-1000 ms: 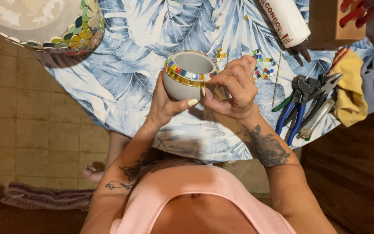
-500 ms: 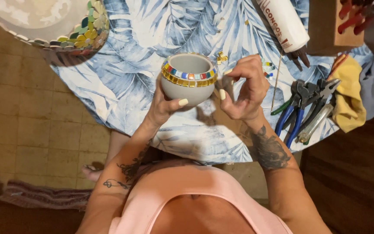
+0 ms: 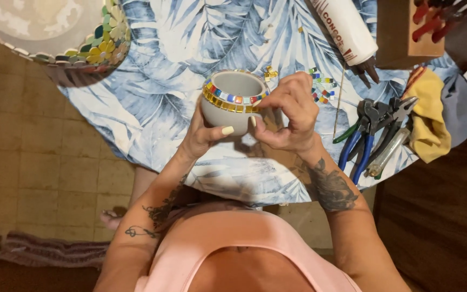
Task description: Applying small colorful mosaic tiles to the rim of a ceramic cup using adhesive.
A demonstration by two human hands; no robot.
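Far to the left of our left hand (image 3: 204, 135), at the upper edge of the desk (image 3: 152, 108), sits a large bowl (image 3: 44, 32) with a band of coloured mosaic flowers on its rim. The desk carries a cloth printed with blue leaves.

Our left hand cups the small grey pot (image 3: 232, 100) from below and from its left side, fingers closed around the wall, thumb pressed flat on the front. The pot is lifted just above the desk, between both hands, mouth upward. A single row of coloured square tiles runs around its rim.

Our right hand (image 3: 287, 116) grips the pot's right side, fingers curled over the rim area, thumb on the front wall near the left thumb. We cannot tell whether a tile is pinched under the fingertips.

Just beyond the right hand, small loose tiles (image 3: 322, 89) lie on the cloth. Further beyond and to the right lies a white tube (image 3: 347, 30) with a dark nozzle. To the right of the right hand lie several pliers (image 3: 371, 132), with blue, green and bare handles, touching one another. A yellow cloth (image 3: 428, 116) lies just right of the pliers, at the desk's edge. A wooden box (image 3: 406, 30) holding red-handled tools stands at the upper right.
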